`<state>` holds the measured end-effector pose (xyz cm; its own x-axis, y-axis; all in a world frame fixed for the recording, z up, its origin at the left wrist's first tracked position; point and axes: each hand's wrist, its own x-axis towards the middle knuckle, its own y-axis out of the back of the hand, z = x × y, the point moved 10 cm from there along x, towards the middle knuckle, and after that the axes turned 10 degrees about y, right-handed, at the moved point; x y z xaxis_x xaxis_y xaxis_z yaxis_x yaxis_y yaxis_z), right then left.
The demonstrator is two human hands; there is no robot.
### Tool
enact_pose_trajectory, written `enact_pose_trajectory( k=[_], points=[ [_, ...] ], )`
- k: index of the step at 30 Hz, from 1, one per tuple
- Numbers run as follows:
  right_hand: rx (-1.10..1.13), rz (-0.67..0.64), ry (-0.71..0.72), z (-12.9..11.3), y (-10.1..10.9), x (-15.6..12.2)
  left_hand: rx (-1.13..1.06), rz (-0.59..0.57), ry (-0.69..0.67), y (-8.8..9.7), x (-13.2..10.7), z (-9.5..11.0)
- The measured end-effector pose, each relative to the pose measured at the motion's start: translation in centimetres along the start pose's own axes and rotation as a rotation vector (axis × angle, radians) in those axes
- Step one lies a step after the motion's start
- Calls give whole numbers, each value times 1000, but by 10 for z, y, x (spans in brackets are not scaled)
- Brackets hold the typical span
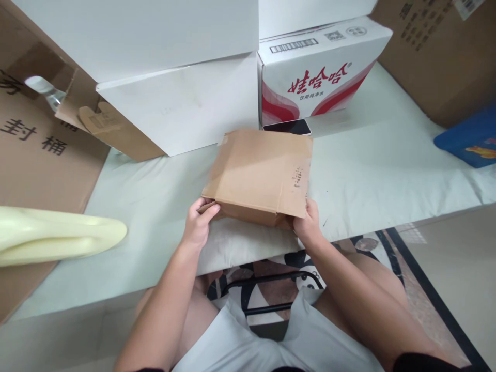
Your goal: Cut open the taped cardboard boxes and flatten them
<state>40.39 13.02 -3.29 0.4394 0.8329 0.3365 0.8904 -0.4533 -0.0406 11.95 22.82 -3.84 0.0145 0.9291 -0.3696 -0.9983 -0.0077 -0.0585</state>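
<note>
A brown cardboard box (259,168) lies on the pale green cloth in front of me, its broad top face up and some dark print near the right edge. My left hand (199,222) grips the near left corner, thumb on a side flap and fingers bent behind it. At the near right corner my right hand (308,221) is closed on the cardboard, with most of its fingers hidden beneath the lid. A dark phone-like slab (289,127) with a pale rim lies just behind the box.
White cartons (182,108) stand at the back, one a water carton (321,77) with red lettering. Large brown boxes (34,155) flank both sides. A pale yellow object (62,235) juts in from the left; a blue object (470,137) sits right. The cloth-covered table (380,165) ends near my knees.
</note>
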Motion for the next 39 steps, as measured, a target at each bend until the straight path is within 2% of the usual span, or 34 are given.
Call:
enact_pose_trajectory(
  k=[20,25,33,39],
  points=[
    [-1,22,11,3,1,1,-7,17,-3,-2,-4,2],
    [2,33,-31,9,3,-2,16,10,-13,-4,-4,2],
    [-29,27,-38,5,2,-2,41,10,-36,-4,-3,3],
    [27,42,-59,3,-1,-2,26,11,-42,-1,-2,0]
  ],
)
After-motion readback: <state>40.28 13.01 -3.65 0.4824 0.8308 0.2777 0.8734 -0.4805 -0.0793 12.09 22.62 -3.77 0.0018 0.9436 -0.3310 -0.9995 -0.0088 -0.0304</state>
